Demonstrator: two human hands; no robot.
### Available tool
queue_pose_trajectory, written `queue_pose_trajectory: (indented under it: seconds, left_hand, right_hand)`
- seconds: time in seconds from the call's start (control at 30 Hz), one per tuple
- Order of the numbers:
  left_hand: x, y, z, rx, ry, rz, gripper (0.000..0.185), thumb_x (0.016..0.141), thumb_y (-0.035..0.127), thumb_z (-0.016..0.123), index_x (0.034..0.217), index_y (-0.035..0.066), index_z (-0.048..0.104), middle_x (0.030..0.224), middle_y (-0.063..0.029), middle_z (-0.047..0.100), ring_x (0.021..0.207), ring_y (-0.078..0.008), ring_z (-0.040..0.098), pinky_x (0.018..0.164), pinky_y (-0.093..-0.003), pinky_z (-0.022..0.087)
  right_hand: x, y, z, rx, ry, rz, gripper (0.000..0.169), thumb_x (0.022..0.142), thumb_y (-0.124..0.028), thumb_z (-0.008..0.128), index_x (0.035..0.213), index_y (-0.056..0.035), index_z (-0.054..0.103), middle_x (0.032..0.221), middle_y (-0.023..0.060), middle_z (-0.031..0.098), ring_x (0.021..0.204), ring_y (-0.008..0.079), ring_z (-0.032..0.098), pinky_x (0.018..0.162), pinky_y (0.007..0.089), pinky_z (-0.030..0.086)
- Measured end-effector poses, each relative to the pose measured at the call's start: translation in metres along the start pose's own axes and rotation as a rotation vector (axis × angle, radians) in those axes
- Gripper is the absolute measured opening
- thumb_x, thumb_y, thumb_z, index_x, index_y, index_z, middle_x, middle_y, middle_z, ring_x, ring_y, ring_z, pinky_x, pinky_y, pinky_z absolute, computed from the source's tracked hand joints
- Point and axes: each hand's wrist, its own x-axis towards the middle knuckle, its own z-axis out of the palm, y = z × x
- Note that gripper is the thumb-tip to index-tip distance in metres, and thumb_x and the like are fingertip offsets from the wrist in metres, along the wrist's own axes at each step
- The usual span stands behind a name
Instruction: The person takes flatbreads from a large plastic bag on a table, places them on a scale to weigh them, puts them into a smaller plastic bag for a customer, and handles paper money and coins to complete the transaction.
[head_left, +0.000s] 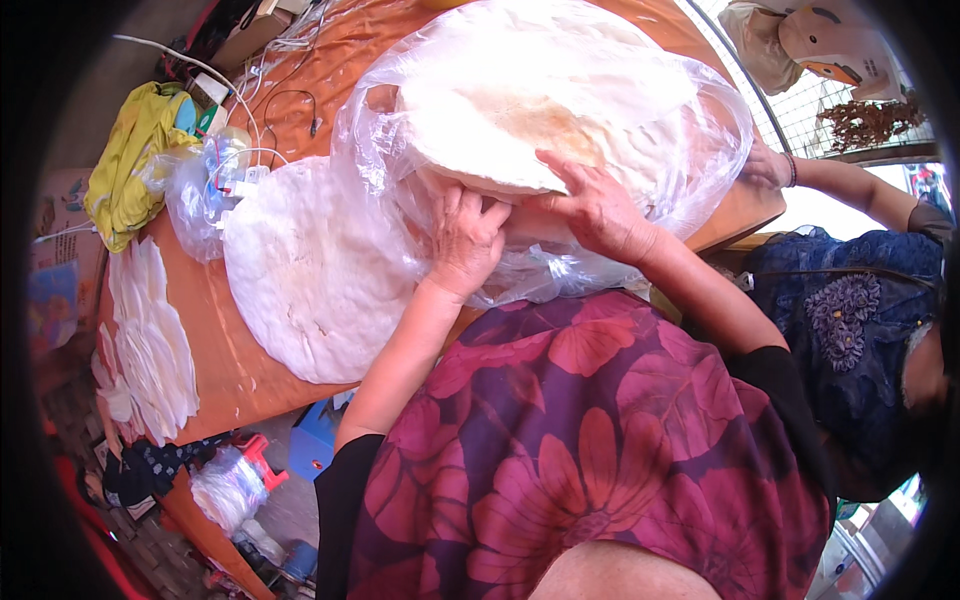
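A stack of large round flatbreads lies on a clear plastic bag that spreads out around it. My left hand is at the stack's near edge, its fingertips tucked against the rim. To its right, my right hand rests with spread fingers on the near edge of the top bread, thumb by the rim. Whether either hand pinches a layer cannot be told. Another large round flatbread lies to the left, partly under the bag's edge. Farther left is a row of thin pale folded sheets.
An orange-covered table carries cables, a white power adapter, a plastic bag and a yellow cloth. Another person's hand is at the table's right edge. A blue box stands below.
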Motion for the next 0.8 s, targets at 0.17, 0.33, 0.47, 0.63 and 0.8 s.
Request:
queue_pose_trajectory:
  seconds: [0.17,0.33,0.47,0.63,0.8]
  left_hand:
    - [0.004,-0.002,-0.002,-0.036,-0.034,0.060,0.034,0.060,0.013,0.066,0.094,0.014,0.060,0.097,-0.0084,0.051,0.095,-0.0280,0.044,0.082,-0.0420,0.035]
    - [0.002,-0.006,-0.001,-0.043,-0.061,0.083,0.034,0.061,0.016,0.067,0.094,0.013,0.060,0.095,-0.0077,0.054,0.098,-0.0279,0.046,0.086,-0.0415,0.034]
    - [0.010,-0.005,-0.005,-0.146,-0.038,0.112,0.032,0.063,0.018,0.067,0.094,0.012,0.062,0.095,-0.0066,0.056,0.097,-0.0260,0.048,0.084,-0.0395,0.036]
    - [0.016,-0.017,0.001,-0.442,-0.087,0.070,0.018,0.069,0.015,0.065,0.085,0.007,0.065,0.080,-0.0088,0.061,0.080,-0.0241,0.056,0.075,-0.0341,0.041]
    - [0.028,-0.019,0.002,-0.611,-0.288,-0.061,0.010,0.076,0.007,0.059,0.081,-0.001,0.064,0.070,-0.0117,0.063,0.064,-0.0168,0.060,0.058,-0.0253,0.045]
  right_hand:
    - [-0.009,-0.017,0.002,-0.107,0.029,0.029,0.045,0.063,-0.019,0.064,0.108,-0.0204,0.055,0.123,0.0174,0.041,0.106,0.0295,0.048,0.082,0.0389,0.039]
    - [-0.007,-0.017,-0.005,0.000,-0.096,0.072,0.052,0.059,-0.017,0.069,0.109,-0.0118,0.055,0.129,0.0194,0.035,0.113,0.0326,0.042,0.087,0.0416,0.036]
    - [-0.008,-0.005,-0.007,0.062,-0.055,0.045,0.050,0.061,-0.018,0.065,0.110,-0.0157,0.055,0.121,0.0187,0.043,0.106,0.0332,0.048,0.085,0.0414,0.039]
    - [-0.005,0.010,-0.009,0.335,-0.031,0.088,0.043,0.063,-0.018,0.063,0.106,-0.0150,0.059,0.113,0.0193,0.052,0.096,0.0340,0.055,0.084,0.0387,0.043]
    - [-0.004,0.019,-0.009,0.430,-0.036,0.101,0.040,0.065,-0.018,0.063,0.105,-0.0159,0.060,0.111,0.0194,0.054,0.100,0.0339,0.053,0.089,0.0374,0.041]
